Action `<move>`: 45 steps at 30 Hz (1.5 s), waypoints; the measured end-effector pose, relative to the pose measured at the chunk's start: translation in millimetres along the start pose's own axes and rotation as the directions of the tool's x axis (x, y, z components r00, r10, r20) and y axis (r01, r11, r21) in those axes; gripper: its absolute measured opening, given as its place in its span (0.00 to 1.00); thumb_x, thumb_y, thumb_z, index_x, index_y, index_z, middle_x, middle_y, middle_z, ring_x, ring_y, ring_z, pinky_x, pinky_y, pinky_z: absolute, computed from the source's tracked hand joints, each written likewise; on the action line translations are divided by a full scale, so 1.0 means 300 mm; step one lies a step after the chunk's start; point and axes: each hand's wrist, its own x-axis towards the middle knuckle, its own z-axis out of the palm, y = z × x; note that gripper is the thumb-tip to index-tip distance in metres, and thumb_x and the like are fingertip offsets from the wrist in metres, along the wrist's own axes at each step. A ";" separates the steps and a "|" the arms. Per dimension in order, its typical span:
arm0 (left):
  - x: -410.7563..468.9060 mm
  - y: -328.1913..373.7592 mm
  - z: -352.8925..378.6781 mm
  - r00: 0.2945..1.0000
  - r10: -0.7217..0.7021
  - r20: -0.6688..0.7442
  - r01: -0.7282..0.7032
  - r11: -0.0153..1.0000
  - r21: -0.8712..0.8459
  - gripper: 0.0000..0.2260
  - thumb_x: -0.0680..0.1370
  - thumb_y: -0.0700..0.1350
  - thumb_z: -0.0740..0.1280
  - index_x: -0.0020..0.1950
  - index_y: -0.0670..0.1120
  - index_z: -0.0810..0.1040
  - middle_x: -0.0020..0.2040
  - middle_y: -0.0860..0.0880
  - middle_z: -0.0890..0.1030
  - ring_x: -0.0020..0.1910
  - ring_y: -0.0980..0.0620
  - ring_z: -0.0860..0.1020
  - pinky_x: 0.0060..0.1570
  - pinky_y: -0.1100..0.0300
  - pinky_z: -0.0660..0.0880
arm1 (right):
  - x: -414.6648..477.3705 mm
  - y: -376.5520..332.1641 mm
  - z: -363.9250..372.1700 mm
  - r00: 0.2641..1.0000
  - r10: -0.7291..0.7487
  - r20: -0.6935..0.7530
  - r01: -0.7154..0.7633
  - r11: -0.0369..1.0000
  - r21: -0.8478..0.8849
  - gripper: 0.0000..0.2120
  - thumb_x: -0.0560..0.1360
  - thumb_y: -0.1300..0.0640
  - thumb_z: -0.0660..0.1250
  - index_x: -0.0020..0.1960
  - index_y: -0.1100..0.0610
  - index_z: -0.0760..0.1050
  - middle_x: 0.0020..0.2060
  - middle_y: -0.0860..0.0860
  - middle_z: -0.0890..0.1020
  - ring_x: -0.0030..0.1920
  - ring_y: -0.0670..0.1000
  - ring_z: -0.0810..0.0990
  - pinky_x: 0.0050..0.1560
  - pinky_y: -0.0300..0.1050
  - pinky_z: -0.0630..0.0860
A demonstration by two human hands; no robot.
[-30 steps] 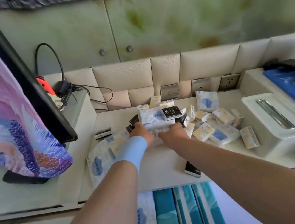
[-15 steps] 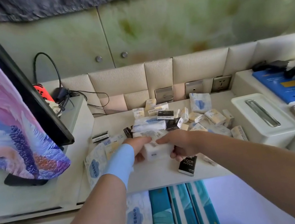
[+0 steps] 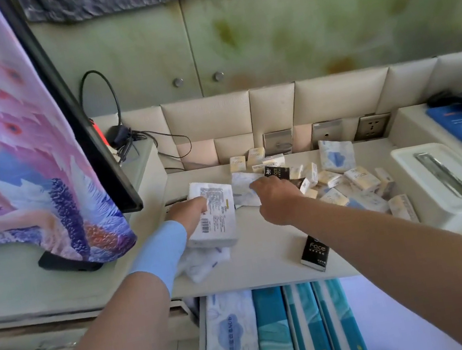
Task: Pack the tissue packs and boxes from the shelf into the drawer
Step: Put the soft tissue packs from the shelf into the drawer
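Beige shelf recessed in a padded wall, wall sockets along the back edge. A cloth-draped screen is at the left and a white tissue dispenser at the right edge.

Left hand, mid-left of the shelf: fingers wrapped round a labelled tissue pack, barcode side up, tilted and lifted off the surface. A crumpled white-blue pack lies under that wrist.

Right hand, shelf centre: fingers bent over the edge of a white-blue tissue pack lying flat. Can't tell if they pinch it or only touch it.

Heap of small cream packs from the back edge toward the right. One black pack lies alone near the front edge.

Drawer is open below the front edge. Inside it a white pack stands at the left, with teal boxes on edge beside it.
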 end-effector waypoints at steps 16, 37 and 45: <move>0.088 -0.022 -0.012 0.998 0.040 -0.048 -0.046 0.993 -0.113 0.15 0.71 0.47 0.64 0.54 0.41 0.78 0.47 0.42 0.82 0.41 0.42 0.79 0.36 0.58 0.70 | 0.044 -0.027 0.006 0.933 0.226 -0.279 -0.140 0.944 0.298 0.10 0.81 0.56 0.59 0.61 0.57 0.71 0.44 0.54 0.76 0.42 0.57 0.75 0.40 0.46 0.70; -0.547 -0.099 0.554 0.822 -0.013 0.569 0.265 0.894 -0.362 0.16 0.81 0.38 0.54 0.63 0.39 0.76 0.54 0.37 0.81 0.48 0.42 0.80 0.51 0.49 0.78 | -0.784 0.258 -0.001 0.819 0.469 0.330 -0.387 0.025 0.922 0.15 0.81 0.48 0.61 0.64 0.54 0.71 0.51 0.57 0.83 0.49 0.58 0.84 0.48 0.59 0.83; -0.605 -0.227 0.685 0.893 0.069 0.446 -0.350 0.729 0.588 0.21 0.81 0.53 0.55 0.73 0.49 0.65 0.66 0.44 0.74 0.51 0.44 0.76 0.48 0.56 0.72 | -0.993 0.354 0.107 0.815 0.299 0.496 -0.556 0.164 0.815 0.21 0.77 0.47 0.68 0.67 0.50 0.69 0.55 0.55 0.83 0.53 0.58 0.84 0.51 0.62 0.82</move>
